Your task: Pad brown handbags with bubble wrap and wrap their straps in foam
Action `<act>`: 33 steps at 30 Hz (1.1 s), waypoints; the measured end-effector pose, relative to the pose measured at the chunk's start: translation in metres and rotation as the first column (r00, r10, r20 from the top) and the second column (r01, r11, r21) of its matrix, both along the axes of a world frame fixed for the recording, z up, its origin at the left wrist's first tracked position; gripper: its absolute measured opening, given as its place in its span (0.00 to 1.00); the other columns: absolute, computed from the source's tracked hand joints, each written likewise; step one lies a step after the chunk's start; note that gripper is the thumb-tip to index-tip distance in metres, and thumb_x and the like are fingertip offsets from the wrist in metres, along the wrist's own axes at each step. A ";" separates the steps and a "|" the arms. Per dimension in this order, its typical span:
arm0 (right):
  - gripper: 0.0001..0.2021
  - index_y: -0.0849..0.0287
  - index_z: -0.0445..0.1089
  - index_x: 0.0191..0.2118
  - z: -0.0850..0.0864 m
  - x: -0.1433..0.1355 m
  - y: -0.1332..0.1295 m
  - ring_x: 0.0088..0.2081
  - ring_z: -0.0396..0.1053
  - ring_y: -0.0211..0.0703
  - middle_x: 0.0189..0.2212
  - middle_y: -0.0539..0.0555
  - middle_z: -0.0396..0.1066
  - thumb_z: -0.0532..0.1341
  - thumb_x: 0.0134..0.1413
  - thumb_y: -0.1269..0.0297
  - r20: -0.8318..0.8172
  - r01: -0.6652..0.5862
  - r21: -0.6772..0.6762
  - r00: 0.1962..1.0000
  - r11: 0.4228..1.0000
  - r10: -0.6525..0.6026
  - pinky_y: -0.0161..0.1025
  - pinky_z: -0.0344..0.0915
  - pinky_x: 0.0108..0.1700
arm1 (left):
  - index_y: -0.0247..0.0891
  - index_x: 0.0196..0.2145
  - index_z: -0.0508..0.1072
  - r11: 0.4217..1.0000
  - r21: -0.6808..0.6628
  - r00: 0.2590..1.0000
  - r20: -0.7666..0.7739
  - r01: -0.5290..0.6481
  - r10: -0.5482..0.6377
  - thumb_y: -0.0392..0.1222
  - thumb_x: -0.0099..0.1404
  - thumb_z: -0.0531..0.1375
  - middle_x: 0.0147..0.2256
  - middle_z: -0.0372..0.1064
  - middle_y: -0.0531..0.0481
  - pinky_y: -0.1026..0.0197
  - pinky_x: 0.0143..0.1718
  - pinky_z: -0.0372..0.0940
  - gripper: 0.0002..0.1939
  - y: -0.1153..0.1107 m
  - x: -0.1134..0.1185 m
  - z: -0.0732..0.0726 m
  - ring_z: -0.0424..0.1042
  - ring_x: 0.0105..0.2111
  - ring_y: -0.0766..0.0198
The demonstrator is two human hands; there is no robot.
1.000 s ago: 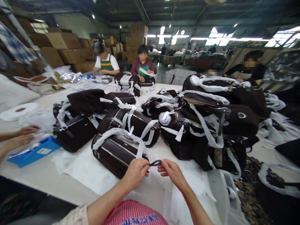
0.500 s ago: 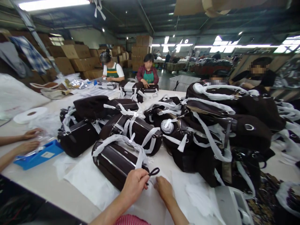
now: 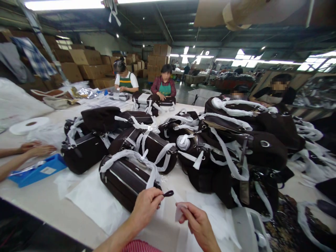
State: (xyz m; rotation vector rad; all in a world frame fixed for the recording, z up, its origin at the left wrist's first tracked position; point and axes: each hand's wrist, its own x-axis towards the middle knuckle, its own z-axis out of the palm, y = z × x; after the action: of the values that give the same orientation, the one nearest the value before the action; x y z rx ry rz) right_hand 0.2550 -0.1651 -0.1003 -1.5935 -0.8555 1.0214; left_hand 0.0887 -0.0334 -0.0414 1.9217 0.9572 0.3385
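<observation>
My left hand [image 3: 147, 205] is closed, pinching a thin dark strap loop [image 3: 168, 193] whose end sticks out past the fingers. Just beyond it lies a dark brown handbag [image 3: 119, 187] with silvery zips, its handle wound in white wrapping. Whether the loop is joined to this bag is hidden behind the hand. To the right, my right hand [image 3: 196, 220] pinches a small white piece of thin paper or film [image 3: 179, 212] between thumb and fingers. A gap separates the two hands. White tissue sheets [image 3: 90, 203] lie on the table under the bag.
More wrapped dark bags [image 3: 252, 147] are heaped ahead and right. A grey tape dispenser [image 3: 249, 227] stands near my right arm. At left, a co-worker's hands [image 3: 39, 149] are over a blue dispenser [image 3: 42, 171], near a white roll [image 3: 28, 125]. Other people sit across the table.
My right hand has moved slightly right and turned, now showing the white piece in its fingers. My left hand still grips the strap loop. The co-worker's hands have moved up and closer together.
</observation>
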 end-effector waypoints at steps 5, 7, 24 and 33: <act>0.23 0.59 0.78 0.30 0.005 0.002 -0.004 0.21 0.62 0.37 0.21 0.50 0.71 0.62 0.53 0.41 0.116 0.074 0.008 0.990 0.997 -0.075 0.33 0.60 0.25 | 0.36 0.29 0.75 0.998 -0.049 0.995 0.089 0.042 -0.038 0.40 0.63 0.52 0.33 0.69 0.50 0.67 0.28 0.62 0.13 -0.002 0.000 0.006 0.70 0.24 0.69; 0.22 0.57 0.78 0.30 0.004 0.002 -0.004 0.23 0.64 0.39 0.21 0.50 0.71 0.61 0.53 0.41 0.169 0.050 -0.019 0.985 0.999 -0.046 0.33 0.60 0.25 | 0.35 0.31 0.75 0.995 -0.081 0.993 0.110 0.055 -0.046 0.40 0.64 0.51 0.33 0.68 0.50 0.68 0.26 0.62 0.14 -0.002 0.001 0.006 0.69 0.23 0.69; 0.30 0.48 0.76 0.35 0.013 0.000 -0.002 0.25 0.77 0.42 0.26 0.46 0.80 0.39 0.70 0.47 0.916 -0.115 0.044 0.402 0.992 0.006 0.35 0.62 0.25 | 0.36 0.25 0.74 0.971 0.199 0.991 -0.010 0.133 -0.134 0.32 0.63 0.60 0.27 0.68 0.53 0.65 0.34 0.56 0.09 -0.007 -0.004 -0.003 0.67 0.31 0.66; 0.30 0.52 0.76 0.35 0.011 0.002 0.000 0.24 0.77 0.40 0.26 0.48 0.80 0.39 0.70 0.46 0.926 -0.081 0.113 0.369 0.990 -0.075 0.35 0.62 0.26 | 0.37 0.25 0.74 0.946 0.254 0.978 -0.105 0.200 -0.179 0.34 0.63 0.62 0.27 0.68 0.54 0.65 0.32 0.54 0.08 -0.005 -0.007 -0.004 0.67 0.30 0.67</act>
State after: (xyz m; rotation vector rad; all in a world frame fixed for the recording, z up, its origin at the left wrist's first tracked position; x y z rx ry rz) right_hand 0.2572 -0.1648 -0.0895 -2.0190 -1.6443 -0.1241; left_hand 0.0817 -0.0385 -0.0458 2.2672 0.8006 0.2887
